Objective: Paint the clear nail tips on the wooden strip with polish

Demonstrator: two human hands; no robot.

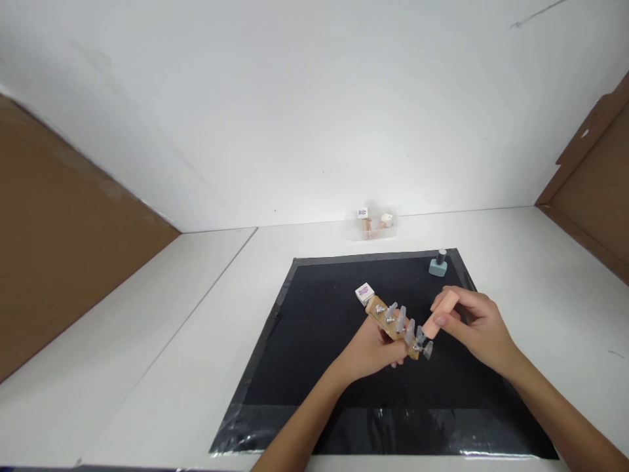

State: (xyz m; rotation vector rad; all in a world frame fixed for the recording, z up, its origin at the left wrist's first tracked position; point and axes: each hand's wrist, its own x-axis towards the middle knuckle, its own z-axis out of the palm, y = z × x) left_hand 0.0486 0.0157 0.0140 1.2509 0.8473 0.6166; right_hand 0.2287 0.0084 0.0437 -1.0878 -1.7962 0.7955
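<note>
My left hand (376, 351) is wrapped round a wooden nail-tip stand (381, 316), held at a slant above the black mat. Several clear false nails (401, 319) stand in a row on its metal posts; the post nearest the far left end looks bare. In my right hand (474, 321), a peach-coloured block (443, 313) that looks like a nail buffer is pinched between thumb and fingers. Its lower end is beside the false nails at the stand's right end; whether it touches one I cannot tell. Just beyond the stand's left end is a small white block (364, 293) with purple print.
The black mat (295, 367) lies on a white table (162, 387). A teal nail polish bottle (438, 267) with a dark cap stands at its far right corner. Against the white wall, a clear tray (354, 231) holds wooden-looking pieces and white printed blocks. Brown boards flank both sides.
</note>
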